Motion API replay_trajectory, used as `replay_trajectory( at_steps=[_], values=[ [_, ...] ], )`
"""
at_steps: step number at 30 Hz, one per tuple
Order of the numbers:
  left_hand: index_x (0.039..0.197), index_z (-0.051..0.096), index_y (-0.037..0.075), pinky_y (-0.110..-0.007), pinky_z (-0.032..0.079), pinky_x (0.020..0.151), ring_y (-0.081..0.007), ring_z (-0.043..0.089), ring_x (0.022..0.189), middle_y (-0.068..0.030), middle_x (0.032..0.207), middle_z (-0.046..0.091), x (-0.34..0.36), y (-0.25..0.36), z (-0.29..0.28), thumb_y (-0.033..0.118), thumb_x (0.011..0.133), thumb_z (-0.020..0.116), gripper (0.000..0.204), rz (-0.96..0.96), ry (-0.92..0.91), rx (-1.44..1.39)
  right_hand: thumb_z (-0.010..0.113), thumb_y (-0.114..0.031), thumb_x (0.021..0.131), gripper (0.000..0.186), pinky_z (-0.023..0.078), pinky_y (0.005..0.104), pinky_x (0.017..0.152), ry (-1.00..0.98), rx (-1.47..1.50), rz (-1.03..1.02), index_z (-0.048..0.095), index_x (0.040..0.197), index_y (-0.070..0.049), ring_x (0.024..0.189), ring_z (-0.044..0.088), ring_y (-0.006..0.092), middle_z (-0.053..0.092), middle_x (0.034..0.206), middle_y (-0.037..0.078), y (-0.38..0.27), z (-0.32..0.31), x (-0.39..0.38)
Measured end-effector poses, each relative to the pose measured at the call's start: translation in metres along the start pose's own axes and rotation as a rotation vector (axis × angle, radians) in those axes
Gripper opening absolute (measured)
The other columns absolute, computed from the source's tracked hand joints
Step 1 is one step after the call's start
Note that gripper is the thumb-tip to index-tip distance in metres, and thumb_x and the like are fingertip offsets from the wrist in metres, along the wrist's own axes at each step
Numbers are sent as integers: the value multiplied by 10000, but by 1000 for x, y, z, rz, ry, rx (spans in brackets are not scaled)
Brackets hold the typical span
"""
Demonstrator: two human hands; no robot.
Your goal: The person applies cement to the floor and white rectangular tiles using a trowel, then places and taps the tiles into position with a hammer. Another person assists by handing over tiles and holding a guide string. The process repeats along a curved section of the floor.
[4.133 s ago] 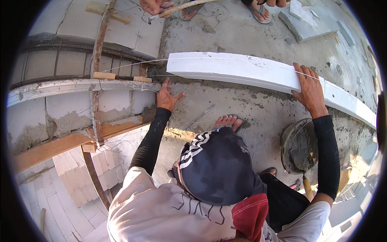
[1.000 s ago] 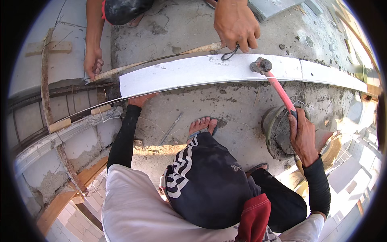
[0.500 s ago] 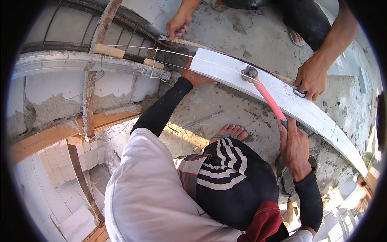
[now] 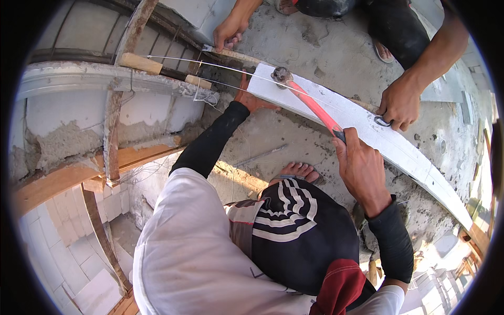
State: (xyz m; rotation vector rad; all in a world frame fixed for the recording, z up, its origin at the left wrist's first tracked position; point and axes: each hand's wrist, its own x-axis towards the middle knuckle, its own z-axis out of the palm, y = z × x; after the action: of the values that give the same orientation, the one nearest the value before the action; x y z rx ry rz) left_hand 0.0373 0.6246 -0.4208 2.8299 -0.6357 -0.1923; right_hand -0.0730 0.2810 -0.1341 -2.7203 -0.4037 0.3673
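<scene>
In front of me lies a long white block (image 4: 362,113), slanting from centre left to the lower right. My right hand (image 4: 362,168) grips the black end of a red-handled hammer (image 4: 317,107). The hammer's grey, mortar-caked head is over the block's left part, at its top face; whether it touches I cannot tell. My left hand (image 4: 255,100) rests against the block's left end, fingers stretched out and partly hidden. A taut white string (image 4: 210,63) crosses above the block's left part. Along its far edge runs a thin strip (image 4: 239,54), apparently a measuring tape.
A co-worker's hand (image 4: 230,31) holds the strip's left end; their other hand (image 4: 401,102) holds a black loop at the block. Wooden pieces (image 4: 140,64) and rusty metal bars stand at left. Rough concrete floor (image 4: 294,42) surrounds the block, and my bare foot (image 4: 299,170) is below it.
My right hand has moved left and up with the hammer, carrying its head toward the block's left end. My left hand stays at the end. The co-worker's hands have barely shifted.
</scene>
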Motion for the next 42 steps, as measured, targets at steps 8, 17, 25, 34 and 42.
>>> replay_trajectory(
  at_steps=[8, 17, 25, 34, 42],
  values=[
    [1620, 443, 297, -699, -83, 1272, -247, 306, 1593, -38, 1689, 419, -15, -28, 9, 983, 658, 635, 1197, -36, -14, -238, 622, -298, 1066, 283, 527, 530, 527, -1, 7, -29, 496, 1070, -44, 642, 692, 434, 683, 753, 191, -13, 14, 1],
    [1397, 627, 102, -444, 430, 1201, -271, 605, 1332, -73, 1402, 674, 0, -24, 4, 563, 659, 977, 938, -89, -107, -489, 577, -359, 1086, 333, 532, 519, 534, -21, 129, 52, 509, 1073, -33, 631, 691, 421, 686, 751, 204, 29, -11, -43],
    [1428, 668, 158, -476, 385, 1190, -342, 575, 1350, -78, 1430, 681, -8, -37, 14, 676, 696, 901, 926, -107, -59, -359, 537, -335, 1109, 297, 487, 547, 586, 256, 36, 491, 491, 1077, -43, 647, 640, 455, 624, 704, 216, 118, -53, -222],
    [1404, 659, 93, -475, 421, 1161, -356, 616, 1271, -112, 1371, 705, -4, -54, 3, 578, 654, 968, 945, -182, -77, -450, 528, -285, 1117, 289, 424, 586, 564, 384, 61, 739, 484, 1037, -12, 597, 587, 503, 571, 634, 267, 169, -24, -264],
    [1372, 661, 60, -451, 444, 1141, -329, 621, 1268, -119, 1343, 709, -9, -32, 0, 492, 622, 1015, 935, -204, 38, -523, 512, -313, 1125, 304, 427, 592, 568, 337, 68, 712, 464, 1075, -18, 603, 594, 505, 576, 634, 267, 173, -20, -269]
  ],
)
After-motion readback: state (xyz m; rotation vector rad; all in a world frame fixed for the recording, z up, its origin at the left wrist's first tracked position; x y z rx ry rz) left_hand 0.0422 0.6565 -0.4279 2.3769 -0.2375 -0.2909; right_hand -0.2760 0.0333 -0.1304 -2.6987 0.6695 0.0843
